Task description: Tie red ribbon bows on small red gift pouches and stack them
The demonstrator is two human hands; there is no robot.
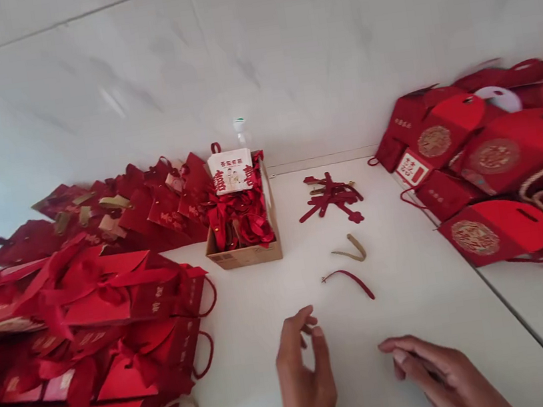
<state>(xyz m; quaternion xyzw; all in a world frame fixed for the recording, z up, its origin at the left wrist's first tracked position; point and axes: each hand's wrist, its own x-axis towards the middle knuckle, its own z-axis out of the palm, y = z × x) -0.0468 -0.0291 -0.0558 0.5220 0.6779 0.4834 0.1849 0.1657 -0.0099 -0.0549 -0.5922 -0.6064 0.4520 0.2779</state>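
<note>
My left hand (305, 370) hovers over the white table with nothing in it; its fingers are bent and the thumb stands apart from them. My right hand (441, 371) is to its right, also with nothing visible in it, index finger stretched out and the other fingers loosely curled. Beyond both hands lies a curved dark red strap (353, 281). A folded olive-gold strap (353, 249) rests just behind that one. Farther back is a small heap of dark red straps (333, 195), some with flower-shaped ends.
A cardboard box (248, 256) holds red ribbons and a white printed card stack (232, 170). Red gift boxes with bows (126, 284) are piled at left, with red bags (141, 211) behind. More red gift bags (492, 159) lie at right. A tiled wall (306, 57) closes the back.
</note>
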